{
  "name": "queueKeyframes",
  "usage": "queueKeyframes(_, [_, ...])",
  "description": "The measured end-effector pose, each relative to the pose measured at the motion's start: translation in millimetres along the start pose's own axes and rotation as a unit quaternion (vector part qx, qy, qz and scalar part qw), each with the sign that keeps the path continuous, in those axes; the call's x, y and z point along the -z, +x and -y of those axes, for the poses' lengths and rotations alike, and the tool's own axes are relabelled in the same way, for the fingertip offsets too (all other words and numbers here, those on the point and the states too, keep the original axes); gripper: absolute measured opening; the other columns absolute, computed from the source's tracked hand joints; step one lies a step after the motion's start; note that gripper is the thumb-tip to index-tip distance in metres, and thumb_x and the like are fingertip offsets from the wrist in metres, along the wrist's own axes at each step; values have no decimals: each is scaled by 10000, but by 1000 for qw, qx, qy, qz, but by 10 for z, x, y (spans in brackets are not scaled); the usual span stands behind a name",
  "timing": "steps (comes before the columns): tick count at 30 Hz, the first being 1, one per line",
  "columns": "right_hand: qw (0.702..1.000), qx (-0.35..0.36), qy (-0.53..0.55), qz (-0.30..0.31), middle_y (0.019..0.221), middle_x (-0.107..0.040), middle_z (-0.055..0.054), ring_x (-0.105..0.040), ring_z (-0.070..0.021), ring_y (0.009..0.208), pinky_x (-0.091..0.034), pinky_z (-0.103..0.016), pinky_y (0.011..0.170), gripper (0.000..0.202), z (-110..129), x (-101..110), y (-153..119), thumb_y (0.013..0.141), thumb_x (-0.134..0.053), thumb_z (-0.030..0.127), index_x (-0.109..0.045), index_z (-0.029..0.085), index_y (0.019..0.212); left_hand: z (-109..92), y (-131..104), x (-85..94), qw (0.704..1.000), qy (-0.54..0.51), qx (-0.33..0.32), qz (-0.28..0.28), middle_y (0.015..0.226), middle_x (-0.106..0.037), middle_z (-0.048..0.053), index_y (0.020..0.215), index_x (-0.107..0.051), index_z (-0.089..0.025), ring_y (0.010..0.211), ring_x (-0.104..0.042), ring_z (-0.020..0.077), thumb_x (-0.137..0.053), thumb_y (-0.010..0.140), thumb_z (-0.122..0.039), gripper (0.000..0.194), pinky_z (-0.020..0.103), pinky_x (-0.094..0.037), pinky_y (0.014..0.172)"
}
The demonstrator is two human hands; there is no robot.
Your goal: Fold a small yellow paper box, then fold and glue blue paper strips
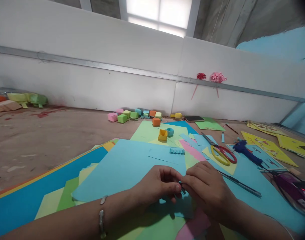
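Note:
My left hand (162, 183) and my right hand (210, 186) meet over the sheets, fingertips pinched together. Between them shows a sliver of a small light-blue paper piece (183, 190), mostly hidden by the fingers. Just beyond lies a zigzag-folded blue paper strip (177, 151) on a large light-blue sheet (117, 166). Farther off, a yellow paper box (163, 135), open at the top, stands beside a small blue paper box (170, 132). To the right of my right hand rests a utility knife (242, 184), with scissors (221, 153) behind it.
A blue glue gun (246, 151) with its cable lies at the right, near yellow printed cards (267, 146). Several coloured paper boxes (134, 115) line the white wall (79, 86), near a dark phone (194, 118). More folded pieces (38, 99) sit far left.

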State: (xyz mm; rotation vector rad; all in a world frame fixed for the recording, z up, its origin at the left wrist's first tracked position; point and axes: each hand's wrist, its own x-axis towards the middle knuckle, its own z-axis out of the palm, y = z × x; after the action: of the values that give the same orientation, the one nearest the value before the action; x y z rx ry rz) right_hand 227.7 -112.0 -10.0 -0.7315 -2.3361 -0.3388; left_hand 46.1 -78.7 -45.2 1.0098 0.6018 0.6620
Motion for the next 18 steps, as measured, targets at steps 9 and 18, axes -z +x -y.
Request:
queueKeyframes(9, [1000, 13, 20, -5, 707, -598, -64, -457, -170, 663, -338, -334, 624, 117, -13, -40, -63, 912, -527, 83, -639, 105, 886, 19, 1, -5, 1000, -7, -10, -11, 621, -656, 38, 787, -723, -100, 560, -603, 121, -905, 527, -345, 401, 219, -501, 501])
queueKeyframes(18, [999, 0, 29, -33, 734, -583, -61, -458, -165, 680, -348, -340, 652, 119, -61, -46, -109, 870, -541, 35, -620, 123, 851, 19, 16, 2, 998, -36, -29, -45, 605, -641, 18, 840, -694, -112, 571, -639, 142, -909, 530, -315, 428, 216, -504, 477])
